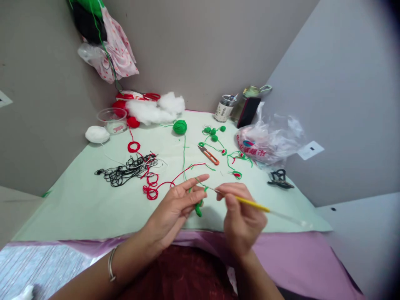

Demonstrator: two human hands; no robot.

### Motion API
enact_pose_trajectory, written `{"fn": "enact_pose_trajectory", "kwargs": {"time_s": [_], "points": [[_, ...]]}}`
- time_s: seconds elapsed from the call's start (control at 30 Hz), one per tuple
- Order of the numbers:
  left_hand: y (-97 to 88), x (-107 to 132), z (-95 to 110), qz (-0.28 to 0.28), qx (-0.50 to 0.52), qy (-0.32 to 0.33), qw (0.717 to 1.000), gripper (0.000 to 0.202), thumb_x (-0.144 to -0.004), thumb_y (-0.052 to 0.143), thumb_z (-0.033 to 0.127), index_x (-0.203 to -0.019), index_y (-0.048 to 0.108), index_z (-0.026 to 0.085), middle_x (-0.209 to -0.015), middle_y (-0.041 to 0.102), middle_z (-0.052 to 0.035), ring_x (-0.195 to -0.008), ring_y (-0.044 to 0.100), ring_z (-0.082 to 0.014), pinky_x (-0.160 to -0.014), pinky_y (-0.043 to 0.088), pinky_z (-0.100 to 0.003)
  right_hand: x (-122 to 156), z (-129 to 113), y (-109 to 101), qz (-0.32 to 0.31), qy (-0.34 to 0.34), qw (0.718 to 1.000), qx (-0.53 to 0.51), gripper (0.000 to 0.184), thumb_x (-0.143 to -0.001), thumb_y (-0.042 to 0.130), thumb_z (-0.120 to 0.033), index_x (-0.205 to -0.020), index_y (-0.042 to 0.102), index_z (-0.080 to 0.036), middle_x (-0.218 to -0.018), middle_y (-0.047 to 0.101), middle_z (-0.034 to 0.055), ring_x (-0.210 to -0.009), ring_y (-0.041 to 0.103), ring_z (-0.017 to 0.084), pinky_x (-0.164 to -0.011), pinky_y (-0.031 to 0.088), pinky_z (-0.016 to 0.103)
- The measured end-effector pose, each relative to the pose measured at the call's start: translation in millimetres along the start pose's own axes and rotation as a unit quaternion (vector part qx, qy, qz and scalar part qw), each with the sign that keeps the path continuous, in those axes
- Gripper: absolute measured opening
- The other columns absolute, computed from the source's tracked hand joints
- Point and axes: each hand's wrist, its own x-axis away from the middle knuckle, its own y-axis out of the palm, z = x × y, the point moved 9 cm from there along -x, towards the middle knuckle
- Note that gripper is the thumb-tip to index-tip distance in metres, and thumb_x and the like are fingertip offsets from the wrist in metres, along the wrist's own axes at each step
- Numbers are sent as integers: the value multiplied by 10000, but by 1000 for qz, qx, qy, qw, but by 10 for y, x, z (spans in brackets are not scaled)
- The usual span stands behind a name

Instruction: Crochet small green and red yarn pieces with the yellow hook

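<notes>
Between thumb and fingers, my left hand [178, 204] pinches a small green crochet piece [198, 209]. Its index finger is stretched out with green yarn [184, 160] running over it, and that strand leads back to a green yarn ball [180, 127]. My right hand [243, 216] is closed round a crochet hook [253, 204] with a yellow grip. The hook's metal tip reaches the green loop at my left fingertips. Orange-handled thread snips [208, 155] lie on the table beyond my hands.
Tangled black cord [125, 171] and red yarn [151, 192] lie at the left. White stuffing [156, 109] sits at the back. Small green and red crochet pieces [236, 174] lie right of the snips, near a plastic bag [268, 139], a phone [249, 111] and a black clip [280, 179].
</notes>
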Motion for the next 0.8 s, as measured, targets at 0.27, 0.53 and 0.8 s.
{"fn": "enact_pose_trajectory", "kwargs": {"time_s": [0.27,0.53,0.8], "points": [[46,26,161,-15,-119,94,988,404,-777,904,298,-1170,826,243,-800,628,8,-748,512,-139,-723,407,-272,-43,190,114,-41,133,981,-136,159,-1007,653,-239,-968,806,-259,-924,775,43,-836,691,175,-693,549,298],[-2,-22,153,13,-90,103,990,441,-776,914,311,-1203,815,259,-830,675,10,-847,564,-152,-870,414,-293,30,-77,110,-54,-19,997,48,276,-979,655,-112,-1113,791,-311,-1013,766,39,-931,727,202,-775,598,343],[-10,-45,68,4,-19,29,999,469,-732,945,311,-1174,828,207,-790,669,-1,-757,540,-121,-764,401,-252,-48,25,-91,6,37,998,-40,215,-1016,591,-154,-1021,782,-251,-852,720,33,-724,659,170,-641,548,321]]}}
